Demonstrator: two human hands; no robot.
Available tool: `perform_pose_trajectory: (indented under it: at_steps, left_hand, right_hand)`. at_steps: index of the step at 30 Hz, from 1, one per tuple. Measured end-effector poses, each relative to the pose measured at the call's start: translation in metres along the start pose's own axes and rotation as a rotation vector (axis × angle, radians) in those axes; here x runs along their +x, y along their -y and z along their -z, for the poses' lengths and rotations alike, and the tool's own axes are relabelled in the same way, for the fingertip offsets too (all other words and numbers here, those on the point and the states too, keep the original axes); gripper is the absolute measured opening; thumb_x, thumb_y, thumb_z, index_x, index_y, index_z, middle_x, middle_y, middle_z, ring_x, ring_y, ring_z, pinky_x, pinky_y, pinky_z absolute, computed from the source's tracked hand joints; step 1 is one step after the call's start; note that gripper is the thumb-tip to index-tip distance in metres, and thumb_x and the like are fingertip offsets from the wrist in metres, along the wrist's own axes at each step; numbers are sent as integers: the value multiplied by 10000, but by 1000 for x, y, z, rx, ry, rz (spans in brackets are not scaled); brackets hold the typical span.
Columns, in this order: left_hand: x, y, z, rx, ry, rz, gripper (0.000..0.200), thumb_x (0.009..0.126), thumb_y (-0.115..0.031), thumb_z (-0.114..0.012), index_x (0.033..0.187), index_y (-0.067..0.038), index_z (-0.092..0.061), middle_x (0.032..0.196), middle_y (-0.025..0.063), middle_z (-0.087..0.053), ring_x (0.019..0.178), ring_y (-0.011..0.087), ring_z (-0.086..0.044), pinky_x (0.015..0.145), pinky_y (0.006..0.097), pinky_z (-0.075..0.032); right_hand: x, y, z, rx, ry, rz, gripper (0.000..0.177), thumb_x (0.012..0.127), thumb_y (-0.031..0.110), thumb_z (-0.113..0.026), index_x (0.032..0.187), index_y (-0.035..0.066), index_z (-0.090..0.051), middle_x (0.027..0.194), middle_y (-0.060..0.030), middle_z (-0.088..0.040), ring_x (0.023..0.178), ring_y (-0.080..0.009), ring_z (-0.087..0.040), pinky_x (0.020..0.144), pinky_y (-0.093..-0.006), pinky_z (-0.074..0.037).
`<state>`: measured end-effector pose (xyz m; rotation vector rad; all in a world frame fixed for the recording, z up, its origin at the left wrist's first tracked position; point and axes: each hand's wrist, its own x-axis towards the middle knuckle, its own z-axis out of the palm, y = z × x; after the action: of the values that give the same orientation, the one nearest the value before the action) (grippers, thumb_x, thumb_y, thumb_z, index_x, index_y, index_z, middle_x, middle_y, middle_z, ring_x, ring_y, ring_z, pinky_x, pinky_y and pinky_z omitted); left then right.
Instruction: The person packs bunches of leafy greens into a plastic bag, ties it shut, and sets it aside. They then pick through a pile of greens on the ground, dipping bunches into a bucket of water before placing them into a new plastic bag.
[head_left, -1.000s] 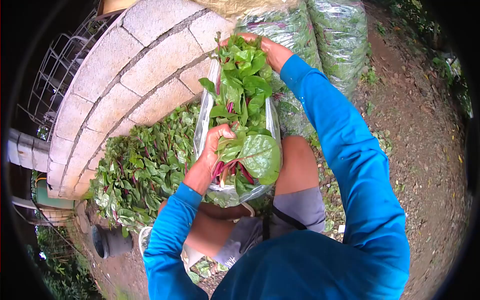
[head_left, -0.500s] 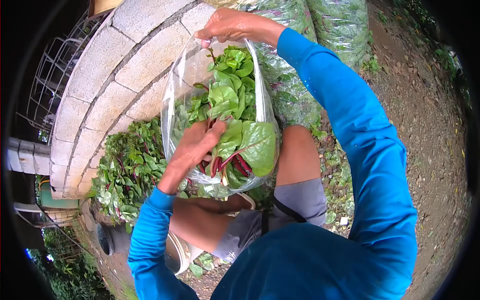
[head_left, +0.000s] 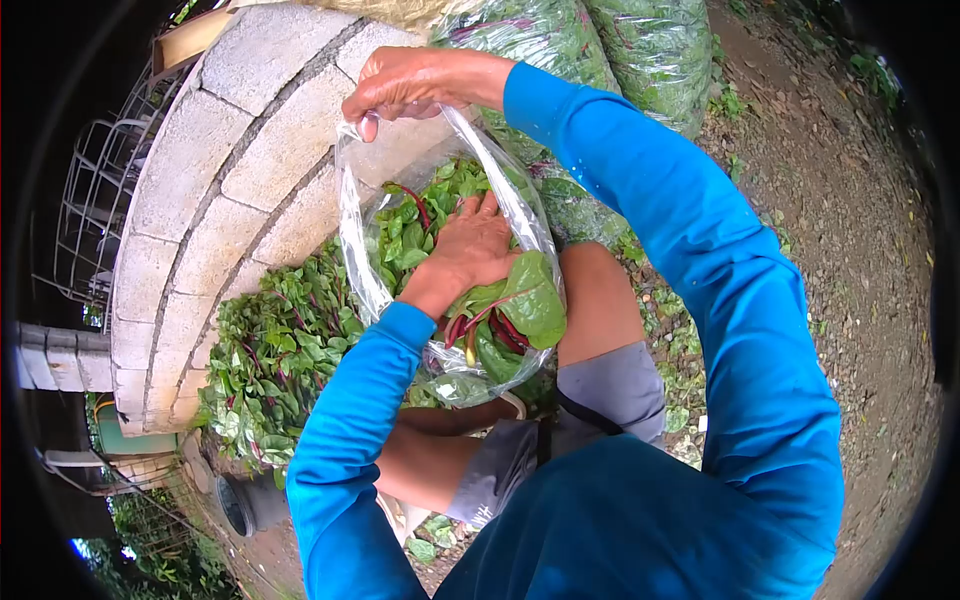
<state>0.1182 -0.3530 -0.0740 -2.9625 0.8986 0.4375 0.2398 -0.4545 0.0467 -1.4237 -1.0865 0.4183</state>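
A clear plastic bag (head_left: 352, 215) stands between my knees, partly filled with red-stemmed leafy greens (head_left: 400, 245) that look like Malabar spinach. My right hand (head_left: 400, 85) pinches the far rim of the bag and keeps its mouth raised. Inside the bag, my left hand (head_left: 465, 250) lies flat on the leaves with its fingers stretched out. Cut red stems and one broad leaf (head_left: 532, 300) show by the wrist, at the near side of the bag. The tips of my left fingers rest among the leaves.
A big heap of the same greens (head_left: 275, 350) lies to the left, against a curved concrete block wall (head_left: 230, 180). Filled plastic bags of greens (head_left: 650, 60) stand at the far side. A dark bucket (head_left: 245, 505) sits at lower left. Bare soil (head_left: 850, 300) stretches along the right.
My left hand has gone from gripping the stems to pressing flat on the leaves, farther into the bag. The greens sit lower now. My right hand, still on the rim, has shifted left and down.
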Motion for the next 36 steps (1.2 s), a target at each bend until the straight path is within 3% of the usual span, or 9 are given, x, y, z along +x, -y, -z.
perform_pose_trajectory:
  at_steps: [5, 9, 12, 15, 20, 24, 27, 29, 36]
  left_hand:
    - [3, 21, 4, -217, -71, -177, 709, 881, -481, -558, 1389, 3, -458, 1449, 272, -381, 1333, 463, -362, 1142, 475, -275]
    - [-23, 46, 36, -987, -189, -94, 549, 933, -427, -510, 1208, 42, -585, 1222, 199, -592, 1173, 332, -516, 1048, 376, -384]
    - [-55, 50, 50, -1482, -172, 307, 499, 952, -426, -495, 1173, 3, -622, 1182, 127, -629, 1083, 259, -552, 1004, 351, -414]
    - [-65, 76, 28, -1723, -357, 119, 483, 962, -444, -484, 1204, -41, -594, 1159, 92, -622, 1026, 190, -557, 910, 358, -443]
    - [-91, 70, 20, -1482, -489, 243, 666, 904, -595, -531, 1269, -38, -550, 1193, 112, -608, 1030, 208, -567, 909, 348, -448]
    - [-107, 32, 29, -771, -445, 103, 472, 932, -415, -500, 1219, -55, -603, 1215, 139, -575, 1148, 273, -543, 997, 370, -406]
    - [-106, 18, 25, -613, -425, -93, 349, 933, -272, -540, 1183, -39, -611, 1176, 188, -572, 1142, 360, -527, 1011, 423, -390]
    - [-104, 12, 24, -460, -455, -147, 347, 943, -279, -527, 1185, -50, -624, 1195, 192, -565, 1179, 366, -496, 1024, 436, -377]
    - [-99, 20, 21, -470, -422, -229, 575, 1042, -422, -232, 1163, -53, -655, 1248, 168, -568, 1239, 358, -472, 1086, 431, -324]
  right_hand:
    - [-33, 6, 2, -451, -347, 40, 465, 856, 456, -664, 809, -4, -713, 492, 45, -420, 463, -106, -418, 452, -318, -313]
    - [-115, 1, -19, -1129, -934, 75, 786, 766, 692, -635, 1045, -43, -648, 883, -208, -647, 890, -351, -641, 800, -430, -501]
    - [-168, 2, -70, -836, -551, -430, 695, 832, 637, -646, 1033, -27, -624, 890, -178, -602, 840, -283, -589, 683, -414, -452]
    - [-194, -12, -89, -569, -307, -566, 599, 862, 589, -646, 908, -7, -630, 755, -109, -584, 712, -222, -575, 610, -363, -445]
    - [-210, -14, -99, 81, -334, -599, 486, 880, 531, -646, 724, 76, -577, 582, -12, -512, 547, -135, -558, 491, -305, -428]
    - [-212, -15, -96, 672, -479, -724, 406, 926, 453, -620, 926, 47, -630, 798, -22, -540, 620, -125, -531, 551, -265, -434]
    - [-215, 7, -106, 166, -479, -433, 446, 904, 490, -631, 926, 44, -629, 901, -44, -538, 693, -115, -528, 595, -250, -432]
    - [-212, -25, -105, 57, -564, -307, 529, 884, 565, -609, 861, 38, -642, 631, -13, -526, 535, -71, -540, 480, -221, -376]
    - [-238, 3, -80, 76, -662, -665, 398, 905, 399, -617, 701, 58, -594, 593, -19, -561, 493, -93, -545, 455, -233, -404]
